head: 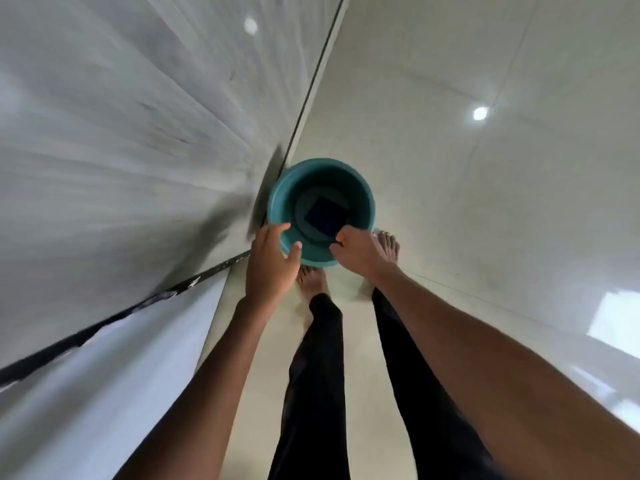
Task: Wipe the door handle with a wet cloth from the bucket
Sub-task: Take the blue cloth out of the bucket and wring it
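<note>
A teal bucket (360, 199) is seen from above, close to my bare feet. A dark square cloth (325, 216) lies flat at its bottom. My left hand (272, 261) is at the near-left rim, fingers outside and thumb inside the wall. My right hand (356, 252) has its fingers curled over the near-right rim. The door handle is out of view.
A grey wood-grain door panel (121, 140) fills the left side, its dark edge running down to the bucket. A white wall (86, 393) stands at lower left. Pale floor tiles (467, 188) spread to the right. My legs in black trousers (318, 375) stand below.
</note>
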